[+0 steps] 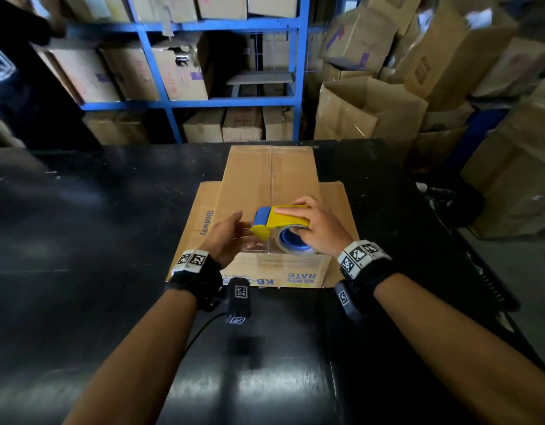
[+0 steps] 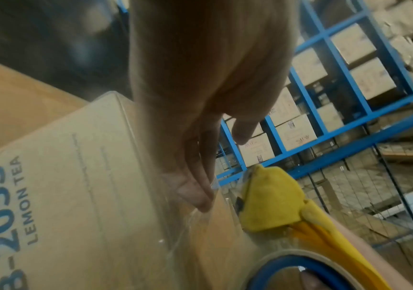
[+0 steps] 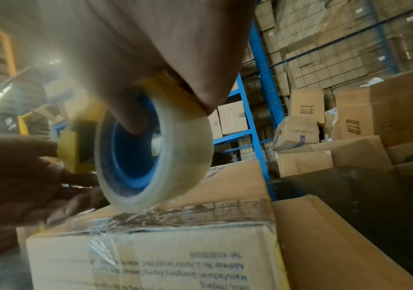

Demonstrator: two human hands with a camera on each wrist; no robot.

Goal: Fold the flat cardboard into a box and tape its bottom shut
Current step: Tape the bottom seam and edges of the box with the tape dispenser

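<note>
The cardboard box (image 1: pixel 271 179) stands folded on the black table (image 1: pixel 96 225) with its closed flaps facing up and its lower flaps spread flat. Old torn tape runs along the near top edge (image 3: pixel 175 215). My right hand (image 1: pixel 318 225) grips a yellow tape dispenser (image 1: pixel 277 222) over the box's near end; its thumb sits in the blue core of the clear tape roll (image 3: pixel 155 153). My left hand (image 1: pixel 231 237) is just left of the dispenser, and its fingertips (image 2: pixel 198 196) pinch the free end of the clear tape strip (image 2: pixel 190 225) above the box (image 2: pixel 76 186).
Blue metal shelving (image 1: pixel 222 102) stacked with cartons stands behind the table. Piles of open and closed cartons (image 1: pixel 372 111) fill the right side down to the floor. A dark-clothed person (image 1: pixel 16 72) is at the far left. Bare table lies left and near me.
</note>
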